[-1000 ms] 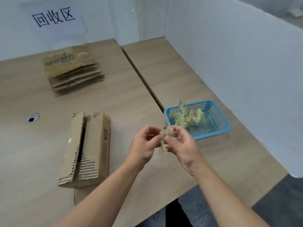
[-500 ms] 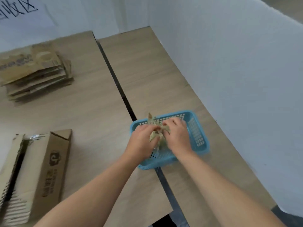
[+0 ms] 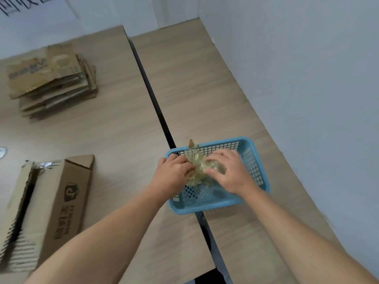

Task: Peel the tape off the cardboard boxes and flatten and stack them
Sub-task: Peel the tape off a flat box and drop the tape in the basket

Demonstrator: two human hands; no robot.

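A wad of crumpled peeled tape (image 3: 200,168) lies in a blue plastic basket (image 3: 205,207) on the right table. Both my hands are inside the basket on the wad. My left hand (image 3: 174,173) has its fingers curled into the wad's left side. My right hand (image 3: 230,173) lies over its right side with fingers spread, pressing it down. An opened cardboard box (image 3: 61,201) with torn corrugated edges lies on its side at the lower left. A stack of flattened cardboard boxes (image 3: 53,83) sits at the far left.
Two wooden tables meet at a dark gap (image 3: 155,103) running from the far wall to the near edge. A white partition wall (image 3: 307,78) borders the right table. A paper sign (image 3: 37,7) hangs on the back wall.
My hands carried the tape wad from above the table's front edge into the blue basket. They now sit a little lower on it. My view has shifted right.
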